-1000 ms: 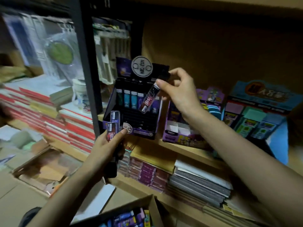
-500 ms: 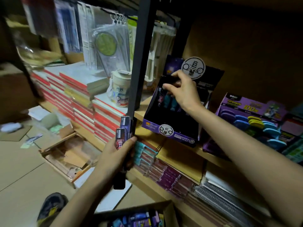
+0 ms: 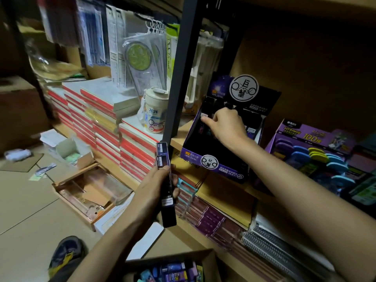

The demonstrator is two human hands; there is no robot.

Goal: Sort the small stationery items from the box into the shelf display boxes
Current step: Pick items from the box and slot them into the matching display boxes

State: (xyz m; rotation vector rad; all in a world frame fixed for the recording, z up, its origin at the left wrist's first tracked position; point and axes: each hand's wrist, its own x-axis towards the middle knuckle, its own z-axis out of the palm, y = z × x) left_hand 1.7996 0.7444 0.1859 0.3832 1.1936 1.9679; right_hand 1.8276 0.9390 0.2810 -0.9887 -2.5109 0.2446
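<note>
The sorting looks to be midway. The right hand [image 3: 225, 127] reaches into the back rows of the black-and-purple display box [image 3: 213, 159] on the shelf. Its fingers are curled down among the slim cases standing there. Whether its grip pinches a case or merely nudges one into its slot cannot be told, as the fingertips are buried in shadow.

Below and left of that display box, the left hand [image 3: 152, 192] has its grip wrapped round a bundle of slim dark cases [image 3: 162, 159], held upright just in front of the shelf edge. These await placing. Lower again, at the bottom edge of the view, the cardboard box [image 3: 209, 259] holds a heap of coloured stationery items [image 3: 168, 273], so I judge much of the work is left.

Counted:
- Two hands are in view.
- Two printed case tops show above the left thumb, one behind the other. Any further cases in the bundle are hidden.
- There is one cardboard box; its contents are too jumbled to number.
- Two display boxes are plain: the black-and-purple one, and a purple eraser display box [image 3: 293, 129] to its right, filled with blue and yellow pieces.
- Further packaging beyond that is too blurred to count.
</note>
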